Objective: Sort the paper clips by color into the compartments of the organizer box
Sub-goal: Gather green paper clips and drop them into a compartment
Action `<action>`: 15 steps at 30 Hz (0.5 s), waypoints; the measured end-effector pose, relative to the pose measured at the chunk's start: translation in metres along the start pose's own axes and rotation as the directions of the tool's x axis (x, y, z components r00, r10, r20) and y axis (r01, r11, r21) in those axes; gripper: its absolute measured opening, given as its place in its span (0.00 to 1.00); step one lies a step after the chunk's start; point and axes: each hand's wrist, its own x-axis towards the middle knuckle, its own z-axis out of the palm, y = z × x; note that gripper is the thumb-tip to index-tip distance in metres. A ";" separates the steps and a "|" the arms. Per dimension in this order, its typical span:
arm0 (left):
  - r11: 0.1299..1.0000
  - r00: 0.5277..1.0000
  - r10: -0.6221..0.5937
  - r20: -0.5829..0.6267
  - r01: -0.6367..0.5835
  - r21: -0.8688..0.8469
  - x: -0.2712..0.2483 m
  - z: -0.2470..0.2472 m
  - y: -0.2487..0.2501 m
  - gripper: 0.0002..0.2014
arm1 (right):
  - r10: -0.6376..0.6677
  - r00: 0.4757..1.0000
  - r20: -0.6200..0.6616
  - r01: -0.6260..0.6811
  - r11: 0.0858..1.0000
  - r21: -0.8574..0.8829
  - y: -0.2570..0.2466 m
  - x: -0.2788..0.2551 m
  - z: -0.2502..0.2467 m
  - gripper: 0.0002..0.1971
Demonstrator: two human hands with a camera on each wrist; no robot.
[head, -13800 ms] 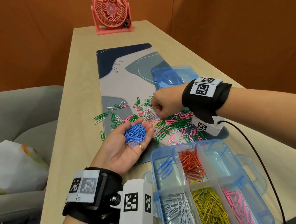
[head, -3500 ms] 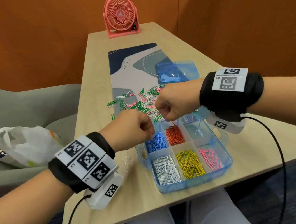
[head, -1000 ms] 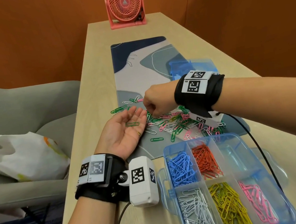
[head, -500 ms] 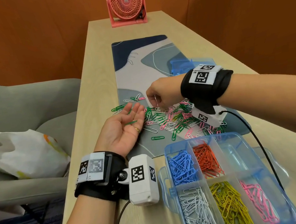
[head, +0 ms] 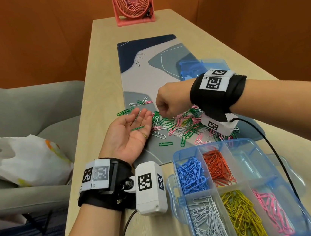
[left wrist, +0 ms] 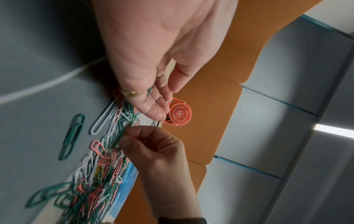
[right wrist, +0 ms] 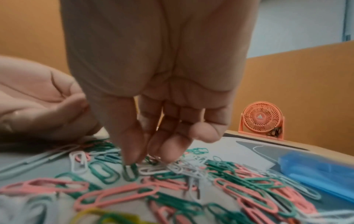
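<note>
Since half a second ago, the right hand (head: 168, 104) has dropped back to the near-left edge of the pile of loose green, pink and white paper clips (head: 187, 127) on the grey patterned desk mat (head: 145, 75), and a second clip now lies across the left hand's fingers.

From the head view, the left hand (head: 131, 133) rests palm up and relaxed beside the pile, carrying two green wire clips (head: 137, 128). Nearer the person, the clear blue plastic organizer box (head: 287, 162) holds blue, orange, white, yellow and pink clips; one far compartment looks empty.

The left wrist view shows the right hand (left wrist: 153, 145) curled at the pile's edge.

The right wrist view shows thumb and forefinger closed on a green clip (right wrist: 130, 171) touching the mat.

Green-gathering appears underway; next, lift this clip clear of tangled neighbours and drop it into the waiting palm.
</note>
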 end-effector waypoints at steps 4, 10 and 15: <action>1.000 1.000 -0.004 -0.003 0.004 -0.001 0.001 0.000 0.000 0.10 | 0.003 0.998 0.062 -0.006 0.999 0.052 -0.002 0.001 0.000 0.12; 1.000 1.000 -0.005 0.007 0.005 0.012 0.001 0.000 0.000 0.10 | -0.011 0.994 0.109 0.006 0.999 0.047 -0.005 0.002 0.002 0.09; 0.998 1.000 -0.011 0.006 0.011 0.057 0.002 -0.002 0.000 0.10 | -0.034 0.991 0.132 0.034 0.999 0.003 -0.004 -0.001 0.005 0.06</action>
